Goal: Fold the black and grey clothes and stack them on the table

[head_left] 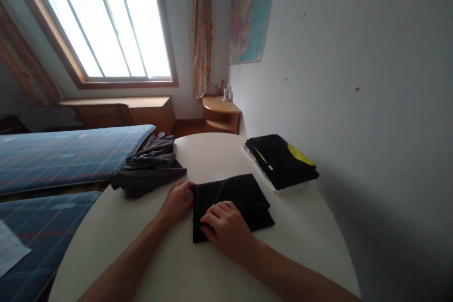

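A black folded garment [235, 191] lies on the round white table [163, 245], its right side showing layers that do not line up. At its far left corner is my left hand [179, 200], fingers curled and closed on the edge. My right hand [228, 229] rests over the near left part, with fingers and thumb pinching the cloth there. Exactly how much fabric each hand holds is hidden by the fingers.
A crumpled dark grey garment [148, 170] hangs over the table's left rim. Far right lies a stack of folded black clothes [279, 160] with a yellow patch, on white plastic. Blue plaid mattresses [71, 155] stand left; the wall [371, 127] rises close on the right.
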`<state>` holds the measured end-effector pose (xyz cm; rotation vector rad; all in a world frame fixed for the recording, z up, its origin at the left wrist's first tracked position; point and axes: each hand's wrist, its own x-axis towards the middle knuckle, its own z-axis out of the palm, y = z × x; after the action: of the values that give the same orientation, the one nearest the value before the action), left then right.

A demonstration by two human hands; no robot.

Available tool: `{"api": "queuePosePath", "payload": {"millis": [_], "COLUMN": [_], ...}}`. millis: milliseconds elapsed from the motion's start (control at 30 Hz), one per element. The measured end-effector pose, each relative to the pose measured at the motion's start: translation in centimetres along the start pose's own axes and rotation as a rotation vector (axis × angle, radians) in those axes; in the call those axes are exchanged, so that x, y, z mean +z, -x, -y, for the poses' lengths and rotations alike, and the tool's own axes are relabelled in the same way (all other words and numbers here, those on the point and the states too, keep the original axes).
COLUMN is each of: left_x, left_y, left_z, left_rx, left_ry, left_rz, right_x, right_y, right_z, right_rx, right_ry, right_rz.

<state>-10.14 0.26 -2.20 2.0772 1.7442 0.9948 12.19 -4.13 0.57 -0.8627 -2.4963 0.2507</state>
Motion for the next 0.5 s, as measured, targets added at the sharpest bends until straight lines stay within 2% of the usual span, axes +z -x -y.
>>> {"api": "queuePosePath", "payload": {"millis": [100, 200, 400, 500], "left_x": [-0.1, -0.2, -0.3, -0.6], "left_y": [0.0, -0.1, -0.2, -0.3], "left_z": [-0.2, -0.2, 0.6, 0.8], "left_rx": [-0.001, -0.003, -0.067, -0.083], "left_ry": [-0.018, -0.046, -0.101, -0.094], "left_rz": [0.001, -0.013, -0.077, -0.059], "right_x": [0.7, 0.6, -2.2, -3.7], "right_y": [0.6, 1.1, 1.5, 1.8], "right_z": [0.0, 0.0, -1.7, -3.4], "right_rx": [-0.023, -0.028, -0.065, -0.014], "right_ry": [-0.004, -0.008, -0.044, -0.055], "right_rz": [0.088, 0.109, 0.139, 0.100]}}
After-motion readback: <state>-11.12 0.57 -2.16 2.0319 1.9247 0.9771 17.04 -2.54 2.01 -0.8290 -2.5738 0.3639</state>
